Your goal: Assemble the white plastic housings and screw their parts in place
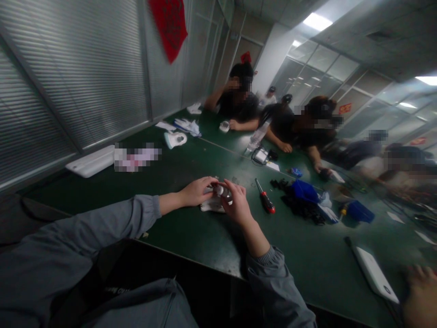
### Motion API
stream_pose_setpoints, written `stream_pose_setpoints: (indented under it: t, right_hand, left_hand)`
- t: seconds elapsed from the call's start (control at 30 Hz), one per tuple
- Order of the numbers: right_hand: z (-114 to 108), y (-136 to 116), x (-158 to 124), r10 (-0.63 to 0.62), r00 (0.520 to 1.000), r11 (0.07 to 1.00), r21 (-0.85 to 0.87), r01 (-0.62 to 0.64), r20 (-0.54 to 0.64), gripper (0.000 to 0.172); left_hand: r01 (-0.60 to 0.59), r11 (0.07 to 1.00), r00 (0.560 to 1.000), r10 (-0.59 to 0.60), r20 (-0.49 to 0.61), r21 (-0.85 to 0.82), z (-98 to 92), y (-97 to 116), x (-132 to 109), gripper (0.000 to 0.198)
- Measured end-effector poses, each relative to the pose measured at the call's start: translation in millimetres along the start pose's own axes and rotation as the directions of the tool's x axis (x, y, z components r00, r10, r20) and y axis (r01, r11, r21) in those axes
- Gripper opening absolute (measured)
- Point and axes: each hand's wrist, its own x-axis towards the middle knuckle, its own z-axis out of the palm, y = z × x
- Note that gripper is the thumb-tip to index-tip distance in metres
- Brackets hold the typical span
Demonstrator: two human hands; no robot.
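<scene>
Near the table's front edge, my left hand [198,191] and my right hand [238,203] meet with fingers bent inward. Between their fingertips is a small whitish part with a rounded end [220,189], pinched from both sides. Its exact kind is too small and blurred to name. Directly beneath the hands lies a white plastic piece [212,205], partly covered by my fingers. To the right of my right hand, a screwdriver with a red and black handle [266,202] rests on the green table [205,246].
Blue bins [305,190] and dark small parts [300,207] stand to the right. A long white device [375,273] lies front right, beside another person's hand [421,296]. At the far left are a white panel [92,161] and a white housing [175,139]. Several people sit across the table.
</scene>
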Motion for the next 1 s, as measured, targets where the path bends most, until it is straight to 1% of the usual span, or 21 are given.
stream_pose_setpoints:
  t: [0.07, 0.13, 0.2, 0.27, 0.37, 0.47, 0.6, 0.7, 0.8, 0.9, 1.0]
  right_hand:
    - [-2, -2, 1, -0.003, 1.0, 1.0, -0.003, 0.003, -0.003, 0.063]
    - [-4, -3, 2, 0.003, 1.0, 1.0, -0.007, -0.003, -0.004, 0.063]
    - [-5, -1, 1, 0.025, 1.0, 1.0, -0.016, -0.025, -0.007, 0.064]
    - [-5, 3, 0, 0.053, 0.998, 0.998, -0.02, -0.053, -0.015, 0.064]
    - [-4, 14, -2, 0.125, 0.991, 0.992, -0.002, -0.125, -0.037, 0.054]
    - [0, 22, -4, 0.215, 0.976, 0.977, 0.017, -0.214, -0.043, 0.042]
    - [5, 24, -5, 0.246, 0.969, 0.969, 0.022, -0.245, -0.023, 0.038]
    - [4, 23, -3, 0.246, 0.969, 0.969, 0.008, -0.246, -0.002, 0.037]
    - [2, 23, -3, 0.246, 0.969, 0.969, 0.018, -0.246, 0.009, 0.037]
    - [1, 23, -3, 0.232, 0.973, 0.972, 0.032, -0.232, 0.011, 0.038]
    - [1, 23, -3, 0.225, 0.974, 0.974, 0.023, -0.225, 0.011, 0.038]
  left_hand:
    - [0.007, 0.999, 1.0, -0.007, -0.003, -0.052, -0.2, 2, 2, 0.037]
    - [0.027, 0.995, 1.0, -0.028, -0.012, -0.101, 0.2, 1, 3, 0.031]
    - [0.082, 0.983, 0.996, -0.087, -0.027, -0.166, 1.2, -2, 5, 0.026]
    - [0.149, 0.958, 0.986, -0.163, -0.037, -0.244, 2.6, -7, 6, 0.027]
    - [0.219, 0.918, 0.966, -0.251, -0.055, -0.332, 4.7, -12, 7, 0.031]
    - [0.239, 0.897, 0.959, -0.279, -0.057, -0.371, 7.5, -11, 6, 0.033]
    - [0.241, 0.903, 0.964, -0.266, -0.022, -0.355, 12.6, -5, 5, 0.035]
    - [0.229, 0.93, 0.968, -0.249, -0.034, -0.288, 14.5, 0, 6, 0.039]
    - [0.231, 0.948, 0.969, -0.243, -0.033, -0.221, 14.1, 5, 8, 0.038]
    - [0.256, 0.95, 0.964, -0.265, -0.032, -0.177, 14.1, 10, 10, 0.035]
    - [0.287, 0.941, 0.954, -0.298, -0.038, -0.182, 15.9, 12, 11, 0.033]
